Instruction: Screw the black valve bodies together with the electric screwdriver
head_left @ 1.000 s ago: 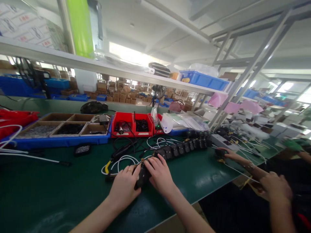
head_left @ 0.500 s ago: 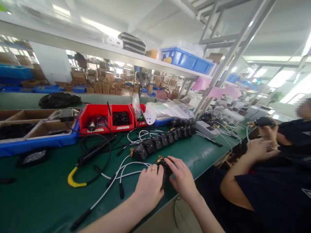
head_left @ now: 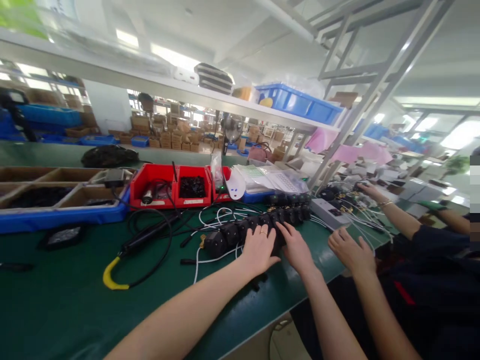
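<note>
A row of black box-shaped units (head_left: 216, 243) with brass fittings and white cables runs slantwise across the green bench. My left hand (head_left: 259, 250) lies over the front side of this row, its fingers reaching forward and its thumb pointing right. Close on its right, my right hand (head_left: 299, 249) has bent fingers against a black box-shaped unit (head_left: 278, 243) between the two hands. Both hands touch that unit, which they largely hide. White cable with black ends shows left of my left hand, and small black ends (head_left: 256, 285) lie below it.
Red bins (head_left: 193, 202) and a blue divided tray (head_left: 112, 214) stand behind the row. A black tool with a yellow hook-shaped end (head_left: 112, 275) lies at left. A grey box (head_left: 330, 212) sits at right, near a co-worker's hand (head_left: 350, 250). A shelf runs overhead.
Both my hands have moved forward and right with the unit, up to the row. The co-worker's hands have parted, one reaching to the far pile. The view has shifted slightly.
</note>
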`<state>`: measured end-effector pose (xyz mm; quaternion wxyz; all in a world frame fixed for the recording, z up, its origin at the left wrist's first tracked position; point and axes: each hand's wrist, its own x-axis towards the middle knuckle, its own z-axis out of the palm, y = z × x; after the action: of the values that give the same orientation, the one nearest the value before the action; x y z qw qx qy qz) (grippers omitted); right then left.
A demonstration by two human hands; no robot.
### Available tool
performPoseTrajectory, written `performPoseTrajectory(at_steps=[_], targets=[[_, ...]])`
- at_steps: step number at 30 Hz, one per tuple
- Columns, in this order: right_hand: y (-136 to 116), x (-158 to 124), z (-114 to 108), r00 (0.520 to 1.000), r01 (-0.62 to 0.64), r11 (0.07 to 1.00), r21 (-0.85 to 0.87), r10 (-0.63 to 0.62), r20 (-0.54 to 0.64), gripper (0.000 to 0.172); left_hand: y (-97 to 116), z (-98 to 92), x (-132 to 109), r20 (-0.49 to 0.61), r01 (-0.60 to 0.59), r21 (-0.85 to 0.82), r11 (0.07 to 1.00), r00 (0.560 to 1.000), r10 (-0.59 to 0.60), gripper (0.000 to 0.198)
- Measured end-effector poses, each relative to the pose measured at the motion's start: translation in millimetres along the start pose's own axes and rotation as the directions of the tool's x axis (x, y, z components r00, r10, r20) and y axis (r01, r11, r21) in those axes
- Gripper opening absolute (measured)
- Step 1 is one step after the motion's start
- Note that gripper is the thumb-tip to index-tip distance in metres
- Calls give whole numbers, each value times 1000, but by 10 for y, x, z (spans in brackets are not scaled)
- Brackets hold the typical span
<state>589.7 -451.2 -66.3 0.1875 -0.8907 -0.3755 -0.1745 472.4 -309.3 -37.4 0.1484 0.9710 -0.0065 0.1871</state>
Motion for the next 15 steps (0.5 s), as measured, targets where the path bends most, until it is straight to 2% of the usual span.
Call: performPoseTrajectory(at_steps=[2, 5, 8, 10, 12, 15], targets=[[-237, -33, -49, 997, -11, 1000, 20, 13, -70, 45, -56, -123, -293, -56, -71, -38, 997, 996, 69, 60], [-830, -88, -37, 992, 84, 993, 85, -75, -98, 48, -205, -321, -838, -146, -103, -90, 991, 985, 89, 11], [-1472, -84, 140, 970, 240, 961, 141, -242, 1, 55, -431, -555, -1367, -242, 4, -117, 993, 970, -33, 14], [-1779, -72, 289, 965, 254, 955, 150, -260, 23, 52, -585, -767, -1701, -286, 66, -142, 988, 953, -104, 14], [-1949, -81, 405, 973, 227, 961, 156, -231, 11, 46, -711, -1014, -2040, -338, 124, -178, 976, 924, -179, 14], [-1964, -119, 504, 973, 225, 950, 216, -229, -6, 38, -830, -1364, -2576, -413, 246, -210, 946, 855, -314, 15]])
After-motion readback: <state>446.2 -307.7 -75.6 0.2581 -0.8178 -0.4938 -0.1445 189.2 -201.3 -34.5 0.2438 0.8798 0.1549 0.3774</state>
